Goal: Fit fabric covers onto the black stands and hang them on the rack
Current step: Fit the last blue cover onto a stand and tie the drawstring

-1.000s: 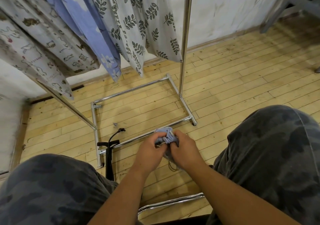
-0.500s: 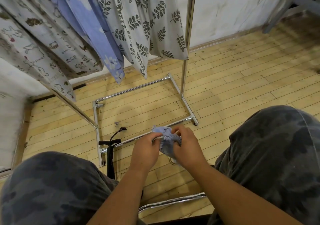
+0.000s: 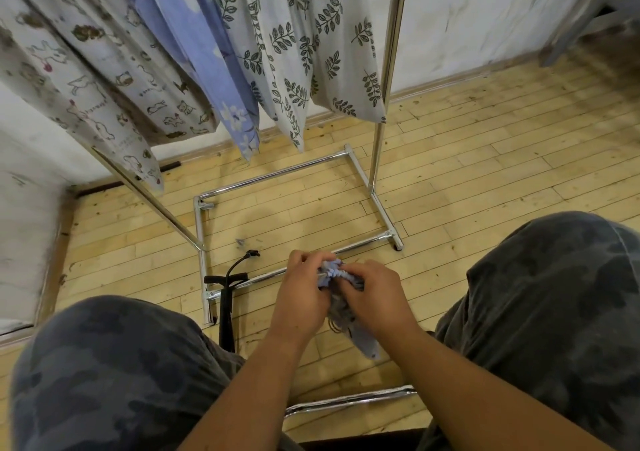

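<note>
A bunched light-blue fabric cover (image 3: 360, 334) with an elastic gathered edge is held between both hands above the floor. My left hand (image 3: 300, 298) pinches its top edge from the left. My right hand (image 3: 375, 300) grips the same gathered edge from the right. A tail of the cover hangs below the hands. A black stand (image 3: 227, 306) rises by my left knee, its cord end (image 3: 251, 253) curling toward the floor. The chrome rack (image 3: 382, 104) stands ahead, with several covered pieces (image 3: 284, 52) hanging from it.
The rack's chrome base frame (image 3: 201, 228) lies on the wooden floor just beyond my hands. My knees in camouflage trousers (image 3: 114, 374) flank the hands. A chrome bar (image 3: 349, 400) runs under my forearms. A white wall (image 3: 467, 17) stands behind the rack.
Both hands have worked along the cover's gathered edge, and more blue fabric now hangs below them. The view has tilted slightly upward.
</note>
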A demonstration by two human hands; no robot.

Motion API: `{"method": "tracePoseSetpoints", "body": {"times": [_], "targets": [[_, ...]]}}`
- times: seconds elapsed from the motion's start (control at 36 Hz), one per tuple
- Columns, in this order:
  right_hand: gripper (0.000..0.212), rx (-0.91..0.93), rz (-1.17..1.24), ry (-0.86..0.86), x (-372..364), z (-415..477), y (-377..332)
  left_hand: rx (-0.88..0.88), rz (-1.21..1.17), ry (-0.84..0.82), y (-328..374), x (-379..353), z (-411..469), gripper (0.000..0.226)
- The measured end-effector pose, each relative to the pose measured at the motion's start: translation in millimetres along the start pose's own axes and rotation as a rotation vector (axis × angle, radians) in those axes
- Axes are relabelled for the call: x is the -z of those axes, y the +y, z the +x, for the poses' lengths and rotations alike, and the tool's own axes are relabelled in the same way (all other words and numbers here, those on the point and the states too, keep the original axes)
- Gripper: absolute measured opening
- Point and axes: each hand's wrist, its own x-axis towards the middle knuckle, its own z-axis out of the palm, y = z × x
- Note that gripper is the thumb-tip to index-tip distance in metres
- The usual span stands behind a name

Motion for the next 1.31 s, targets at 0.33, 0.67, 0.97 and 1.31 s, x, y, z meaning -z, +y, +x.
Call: {"method": "tracePoseSetpoints", "body": {"times": [0.33, 0.67, 0.97, 1.31], "targets": [[0.026, -0.057, -0.004, -0.032, 3, -1, -6, -0.049, -0.127, -0.074, 10, 0, -4, 0.062], [0.031, -0.013, -0.012, -0.052, 10, -3, -9, -0.151, -0.011, -0.058, 13, -4, 1, 0.039], [0.047, -0.117, 0.003, -0.022, 0, 4, 7, 0.083, -0.029, 0.158, -7, 4, 6, 0.020], [0.037, -0.342, 0.052, 0.145, 5, 16, 22, 0.095, -0.006, 0.163, -19, 16, 8, 0.042]]}}
